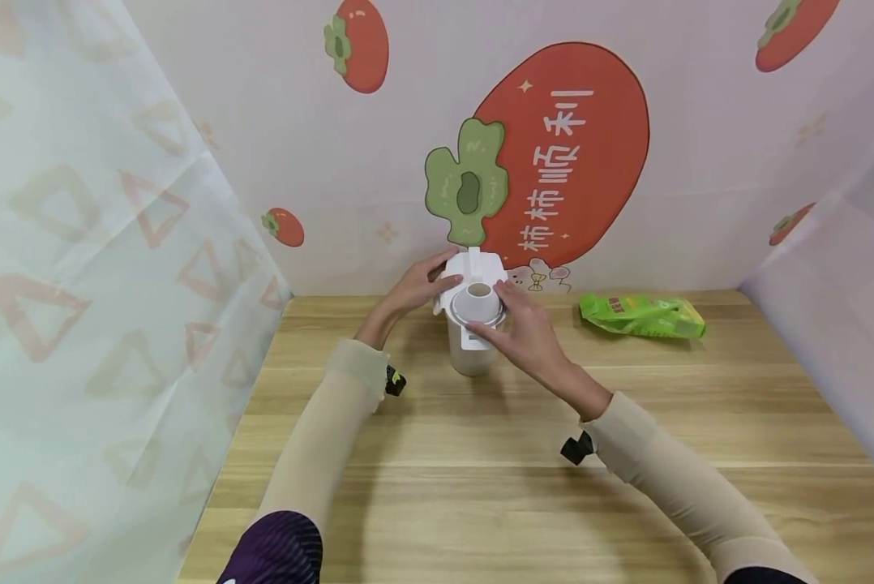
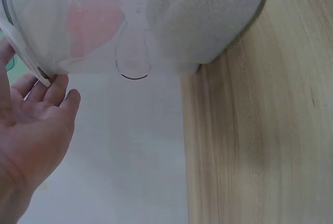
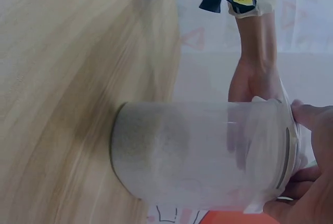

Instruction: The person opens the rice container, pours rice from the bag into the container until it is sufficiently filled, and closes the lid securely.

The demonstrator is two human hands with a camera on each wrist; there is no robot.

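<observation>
A clear canister [image 3: 208, 154] stands upright at the back of the table, with pale, fine-grained contents [image 3: 140, 151] in its lower part. On top sits its white lid [image 1: 493, 268], which carries a round, cup-like white piece [image 1: 473, 307] with an opening at its top. My left hand [image 1: 411, 288] grips the lid's left edge, thumb on top and fingers around the far side. From the right, my right hand [image 1: 537, 334] holds the front of the lid around the round piece, thumb nearest me and fingertips on the other side.
A green packet [image 1: 641, 316] lies to the right of the canister near the table's back edge. A printed cloth wall [image 1: 379, 170] rises right behind the canister, and other cloth walls close off both sides. The wooden table [image 1: 481, 503] extends toward me.
</observation>
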